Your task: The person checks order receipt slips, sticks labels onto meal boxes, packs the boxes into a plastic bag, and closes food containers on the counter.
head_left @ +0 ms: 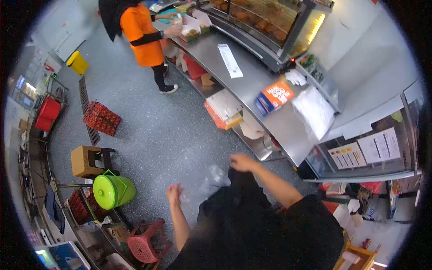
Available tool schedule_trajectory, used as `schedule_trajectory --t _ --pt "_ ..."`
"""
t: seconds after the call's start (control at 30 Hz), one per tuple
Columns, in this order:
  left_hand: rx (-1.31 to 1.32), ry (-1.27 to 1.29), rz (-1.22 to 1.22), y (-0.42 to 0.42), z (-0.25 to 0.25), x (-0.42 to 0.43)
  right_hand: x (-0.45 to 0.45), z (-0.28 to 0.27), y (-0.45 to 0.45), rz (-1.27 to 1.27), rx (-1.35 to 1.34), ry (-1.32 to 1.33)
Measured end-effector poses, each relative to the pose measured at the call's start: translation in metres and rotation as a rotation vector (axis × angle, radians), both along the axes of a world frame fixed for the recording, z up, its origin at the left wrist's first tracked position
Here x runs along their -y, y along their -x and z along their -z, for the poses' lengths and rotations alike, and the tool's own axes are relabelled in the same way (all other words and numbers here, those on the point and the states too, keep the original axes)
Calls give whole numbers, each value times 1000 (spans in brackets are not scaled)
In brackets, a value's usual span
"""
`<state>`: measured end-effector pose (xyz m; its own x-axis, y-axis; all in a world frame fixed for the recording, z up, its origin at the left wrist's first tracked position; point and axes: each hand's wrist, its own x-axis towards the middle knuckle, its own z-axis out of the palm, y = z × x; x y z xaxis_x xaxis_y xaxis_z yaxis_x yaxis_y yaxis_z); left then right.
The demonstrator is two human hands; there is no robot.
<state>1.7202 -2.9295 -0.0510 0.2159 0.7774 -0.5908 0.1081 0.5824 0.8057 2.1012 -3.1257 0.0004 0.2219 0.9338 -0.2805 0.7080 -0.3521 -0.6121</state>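
Observation:
My left hand (174, 192) is out in front of my body over the floor, with its fingers pinched together. A thin, crumpled piece of clear plastic (211, 179) stretches from beside these fingertips toward the other hand; whether it is a bag or a glove I cannot tell. My right hand (243, 163) is curled closed in front of my black clothing, near the end of the steel counter (292, 139). Whatever lies inside its fingers is hidden.
A person in an orange shirt (137, 31) works at the counter over a food box (193, 32). An orange-blue box (274, 96), a paper strip (230, 60) and white plastic packets (315, 110) lie there. A green bucket (108, 191), red stool (146, 243) and egg-tray stack (102, 118) stand left.

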Motion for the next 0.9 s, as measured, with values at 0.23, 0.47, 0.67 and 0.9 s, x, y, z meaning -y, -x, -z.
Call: schedule_trajectory --t 0.23,0.47,0.67,0.9 --pt "40 -145 102 -80 -121 -43 25 -165 -209 214 541 -107" --pt "-111 -537 726 -246 -268 -94 -8 -175 -333 -282 883 101" --pt "56 -516 806 -394 -353 -116 -44 -184 -374 -65 292 34" --pt "333 -376 912 -546 -402 -93 -51 -303 -407 476 -517 -594"
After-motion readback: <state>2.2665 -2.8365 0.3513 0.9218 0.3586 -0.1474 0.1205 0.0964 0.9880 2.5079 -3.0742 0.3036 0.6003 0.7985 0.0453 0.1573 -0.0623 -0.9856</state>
